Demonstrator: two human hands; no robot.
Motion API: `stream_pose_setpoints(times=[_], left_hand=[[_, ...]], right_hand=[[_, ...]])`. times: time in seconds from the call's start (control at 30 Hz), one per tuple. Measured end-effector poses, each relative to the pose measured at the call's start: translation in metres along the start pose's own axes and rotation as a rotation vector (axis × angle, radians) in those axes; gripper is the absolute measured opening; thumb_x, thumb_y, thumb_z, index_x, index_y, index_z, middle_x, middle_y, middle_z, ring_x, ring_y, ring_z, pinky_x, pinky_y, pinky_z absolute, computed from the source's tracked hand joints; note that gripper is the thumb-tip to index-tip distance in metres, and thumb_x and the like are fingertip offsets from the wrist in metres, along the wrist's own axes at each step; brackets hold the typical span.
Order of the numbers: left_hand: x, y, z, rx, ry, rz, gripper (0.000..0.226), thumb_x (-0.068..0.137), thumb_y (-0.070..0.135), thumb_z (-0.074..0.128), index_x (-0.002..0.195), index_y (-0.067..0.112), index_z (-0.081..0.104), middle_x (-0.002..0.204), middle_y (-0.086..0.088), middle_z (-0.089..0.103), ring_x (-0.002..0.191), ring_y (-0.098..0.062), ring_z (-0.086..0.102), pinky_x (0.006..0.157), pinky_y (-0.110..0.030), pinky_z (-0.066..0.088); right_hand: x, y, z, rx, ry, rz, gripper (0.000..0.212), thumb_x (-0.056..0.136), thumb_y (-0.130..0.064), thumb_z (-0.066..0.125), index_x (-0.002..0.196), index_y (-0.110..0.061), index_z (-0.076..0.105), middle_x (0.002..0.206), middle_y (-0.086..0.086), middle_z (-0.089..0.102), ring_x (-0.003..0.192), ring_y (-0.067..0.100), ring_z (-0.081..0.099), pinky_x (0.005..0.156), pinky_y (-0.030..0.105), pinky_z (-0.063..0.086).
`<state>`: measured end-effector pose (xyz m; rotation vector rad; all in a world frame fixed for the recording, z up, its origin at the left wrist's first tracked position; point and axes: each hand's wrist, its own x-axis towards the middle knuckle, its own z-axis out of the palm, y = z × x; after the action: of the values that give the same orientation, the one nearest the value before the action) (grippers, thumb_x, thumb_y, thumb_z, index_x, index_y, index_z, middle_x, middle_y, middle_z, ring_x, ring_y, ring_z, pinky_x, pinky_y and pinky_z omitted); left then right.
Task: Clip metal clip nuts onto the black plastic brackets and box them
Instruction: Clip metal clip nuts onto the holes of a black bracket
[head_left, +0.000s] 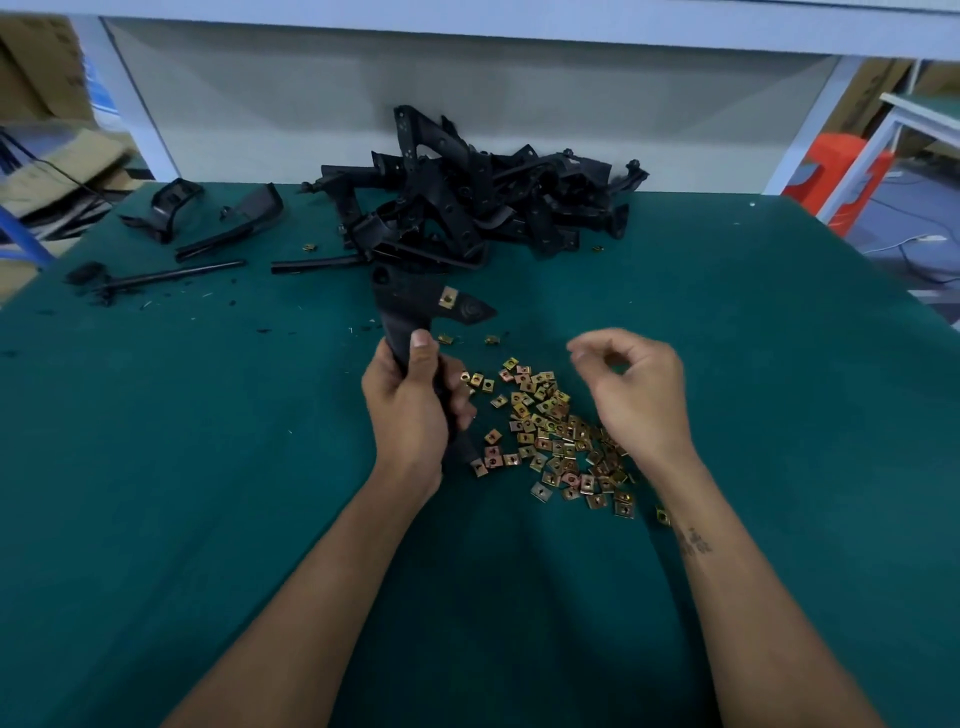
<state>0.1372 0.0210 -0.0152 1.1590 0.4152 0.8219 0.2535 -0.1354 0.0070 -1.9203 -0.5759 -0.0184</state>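
My left hand (413, 410) grips a black plastic bracket (415, 306) by its shaft, holding it upright over the green table (208, 467). One brass-coloured clip nut (447, 298) sits clipped on the bracket's head. My right hand (636, 395) hovers over a scatter of loose clip nuts (550, 431), fingers loosely curled, thumb and forefinger near each other; nothing shows between them. A heap of black brackets (467, 202) lies at the back of the table.
Loose black plastic pieces (223, 218) and a rod (171, 275) lie at the back left, with small black crumbs around. Cardboard boxes (47, 156) stand off the left edge, an orange stool (831, 171) off the right. A white shelf frame (519, 31) spans overhead.
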Motion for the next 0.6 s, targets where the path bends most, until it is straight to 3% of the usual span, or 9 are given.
stream_pose_setpoints(times=[0.1,0.2,0.27,0.43,0.6], left_hand=[[0.002,0.000,-0.003,-0.003,0.016,-0.026,0.024,0.110,0.027,0.045,0.091,0.013,0.043,0.065,-0.001,0.053,0.048,-0.018,0.042,0.043,-0.029,0.039],[-0.001,-0.001,0.002,0.008,-0.011,-0.056,0.024,0.110,0.027,0.046,0.091,0.012,0.044,0.066,-0.002,0.052,0.048,-0.017,0.042,0.043,-0.030,0.038],[-0.003,-0.002,0.006,0.020,-0.027,-0.066,0.024,0.109,0.026,0.047,0.091,0.012,0.045,0.066,-0.003,0.052,0.048,-0.018,0.041,0.043,-0.030,0.038],[-0.006,-0.003,0.009,0.034,-0.062,-0.084,0.022,0.109,0.024,0.048,0.093,0.009,0.045,0.065,-0.003,0.051,0.046,-0.017,0.042,0.041,-0.029,0.038],[-0.004,-0.005,0.008,0.039,-0.075,-0.093,0.025,0.108,0.026,0.049,0.091,0.010,0.044,0.065,-0.003,0.050,0.046,-0.019,0.041,0.041,-0.028,0.037]], right_hand=[[0.006,0.012,0.004,-0.287,-0.152,-0.010,0.021,0.094,-0.010,0.069,0.110,-0.018,0.079,0.104,-0.009,0.072,0.092,-0.003,0.064,0.081,-0.001,0.041],[0.008,0.012,0.013,-0.382,-0.207,-0.041,0.029,0.094,-0.017,0.071,0.123,-0.016,0.075,0.117,0.000,0.070,0.105,0.012,0.063,0.097,0.026,0.051],[0.010,0.005,0.020,-0.401,-0.235,-0.062,0.032,0.093,-0.022,0.072,0.125,-0.016,0.074,0.120,0.002,0.068,0.112,0.019,0.061,0.100,0.038,0.052],[0.016,-0.009,0.028,-0.575,-0.239,-0.053,0.014,0.091,-0.012,0.067,0.093,-0.018,0.080,0.098,0.003,0.071,0.099,0.025,0.064,0.079,0.040,0.058],[0.015,-0.004,0.027,-0.566,-0.232,-0.011,0.015,0.091,-0.009,0.072,0.083,-0.022,0.071,0.087,-0.004,0.068,0.094,0.018,0.062,0.072,0.036,0.056]])
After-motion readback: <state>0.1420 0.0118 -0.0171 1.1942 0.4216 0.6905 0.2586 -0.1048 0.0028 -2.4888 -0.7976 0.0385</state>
